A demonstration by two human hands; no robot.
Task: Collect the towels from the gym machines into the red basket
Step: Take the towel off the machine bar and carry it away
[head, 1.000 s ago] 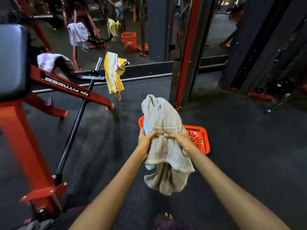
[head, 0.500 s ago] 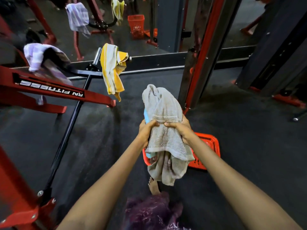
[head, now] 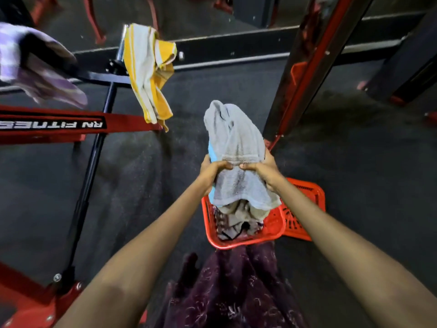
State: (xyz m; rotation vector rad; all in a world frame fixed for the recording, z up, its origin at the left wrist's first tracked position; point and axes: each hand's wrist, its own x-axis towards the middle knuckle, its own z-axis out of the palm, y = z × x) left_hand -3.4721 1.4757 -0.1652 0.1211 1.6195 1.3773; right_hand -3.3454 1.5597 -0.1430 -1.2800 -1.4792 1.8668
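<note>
Clenching its fingers round the bunched grey towel (head: 236,147), the left hand (head: 211,171) meets the right hand (head: 261,170), thumbs nearly touching, and the bundle now hangs right over the red basket (head: 274,227), which lay farther ahead a second ago. Other cloths already lie in the basket, which sits on the dark floor (head: 354,162) between the forearms. A yellow-striped towel (head: 147,74) and a lilac towel (head: 35,67) hang on the red machine (head: 59,125) to the left, a red post (head: 305,67) stands just behind, and bare floor opens rightward.
</note>
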